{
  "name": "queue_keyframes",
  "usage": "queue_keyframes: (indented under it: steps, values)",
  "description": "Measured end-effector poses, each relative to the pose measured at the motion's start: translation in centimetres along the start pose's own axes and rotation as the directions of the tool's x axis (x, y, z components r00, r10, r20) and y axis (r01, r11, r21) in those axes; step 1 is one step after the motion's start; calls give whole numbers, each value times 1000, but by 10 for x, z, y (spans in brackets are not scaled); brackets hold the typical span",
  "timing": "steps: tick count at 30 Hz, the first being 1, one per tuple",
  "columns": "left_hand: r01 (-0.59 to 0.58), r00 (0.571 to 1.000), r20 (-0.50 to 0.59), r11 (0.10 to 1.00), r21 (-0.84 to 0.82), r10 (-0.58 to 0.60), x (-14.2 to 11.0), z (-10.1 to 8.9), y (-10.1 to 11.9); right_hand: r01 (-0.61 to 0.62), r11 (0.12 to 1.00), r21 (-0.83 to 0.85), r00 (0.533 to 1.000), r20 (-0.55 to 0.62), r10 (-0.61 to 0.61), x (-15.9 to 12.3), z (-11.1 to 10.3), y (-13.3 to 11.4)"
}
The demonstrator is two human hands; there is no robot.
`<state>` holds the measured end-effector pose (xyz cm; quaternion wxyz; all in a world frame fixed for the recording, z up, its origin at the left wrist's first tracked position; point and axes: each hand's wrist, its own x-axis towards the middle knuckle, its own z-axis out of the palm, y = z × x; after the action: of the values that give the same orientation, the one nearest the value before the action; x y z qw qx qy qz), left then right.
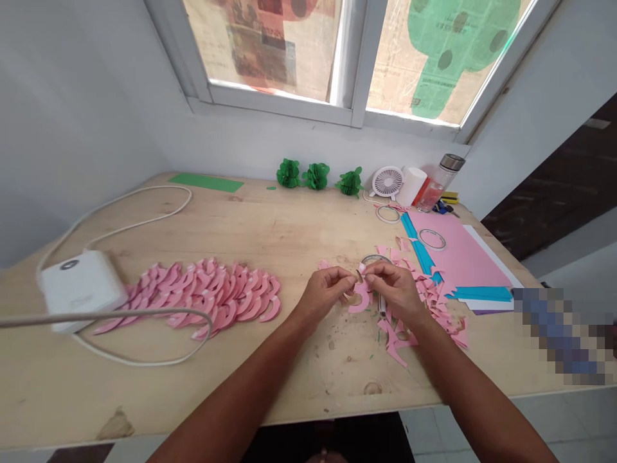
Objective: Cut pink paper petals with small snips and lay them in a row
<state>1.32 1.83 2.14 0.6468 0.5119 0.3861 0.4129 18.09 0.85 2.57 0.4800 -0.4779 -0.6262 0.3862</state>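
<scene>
Between my two hands, above the wooden table [274, 225], is a curved pink paper piece [360, 302] with a small white strip [361, 267] at its upper end. My left hand [328, 292] pinches the piece from the left, thumb and forefinger together. Closed too, my right hand [394, 287] has its fingertips at the white strip. Pink paper scraps [436, 302] lie around and beyond the right hand. Partly hidden behind that hand are a ring-shaped roll [377, 258] and a narrow metallic object [382, 306]. Left of my hands, many curved pink pieces [216, 292] overlap in rows, with whitish ends.
A white box [81, 286] with a cable [144, 310] stands at left. Along the back are a green paper strip [207, 182], green paper shapes [317, 176], a small fan [387, 182] and a glass bottle [439, 183]. Pink sheets [463, 251] lie at right.
</scene>
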Motion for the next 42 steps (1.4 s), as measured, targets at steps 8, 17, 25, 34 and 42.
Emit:
queue_keyframes:
  steps: [8, 17, 25, 34, 42]
  values:
    - [50, 997, 47, 996, 73, -54, 0, 6, -4, -19, 1000, 6, 994, -104, 19, 0, -2, 4]
    - [10, 1000, 18, 999, 36, -10, 1, 8, -10, 3, 1000, 12, 997, -75, -2, 1, 1, 2]
    - [7, 990, -142, 999, 31, -2, 3, 5, -6, 27, 1000, -11, 1000, 6, -27, 0, 2, -2]
    - [-6, 992, -130, 1000, -16, 4, 3, 5, -7, 23, 997, -79, 998, 61, -18, 0, 4, -3]
    - [-11, 994, -111, 999, -45, 6, 3, 6, -8, 27, 994, -110, 998, 59, -20, 0, 4, -1]
